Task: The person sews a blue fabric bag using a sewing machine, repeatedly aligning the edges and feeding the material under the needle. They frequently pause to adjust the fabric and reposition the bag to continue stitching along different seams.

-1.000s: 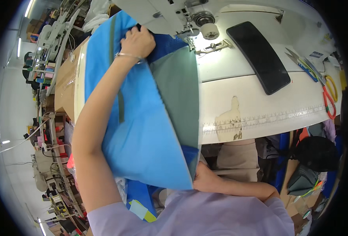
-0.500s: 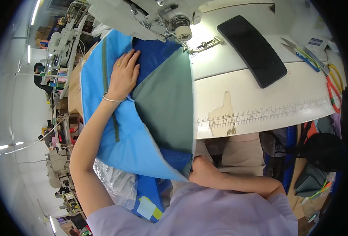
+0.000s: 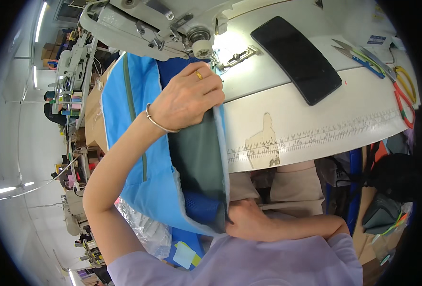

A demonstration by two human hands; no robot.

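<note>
A large sewn fabric piece (image 3: pixel 161 200) lies under the sewing machine head (image 3: pixel 172 26) and hangs down toward my lap. Its light blue outside carries a green strip (image 3: pixel 128 86), while grey-green lining (image 3: pixel 194 152) and dark blue mesh (image 3: pixel 202 207) show inside. My left hand (image 3: pixel 189 95), with a ring and bracelet, is closed on the fabric's right edge, just in front of the presser foot and needle area. The fingertips are partly hidden behind the hand. Low down by my lap, my right hand (image 3: pixel 249 220) is closed on the near end of that edge.
A black phone (image 3: pixel 297 59) lies on the machine table right of the needle. Beyond it are scissors with red and yellow handles (image 3: pixel 401 100) and blue-handled snips (image 3: pixel 368 66). A printed ruler scale (image 3: pixel 311 138) runs along the table's near edge. Clear plastic (image 3: pixel 146 233) hangs below the fabric.
My left hand has lifted from lying flat on the blue fabric and moved right to grip its edge near the needle. Blue fabric now shows along the right edge, and the lining opening looks narrower.
</note>
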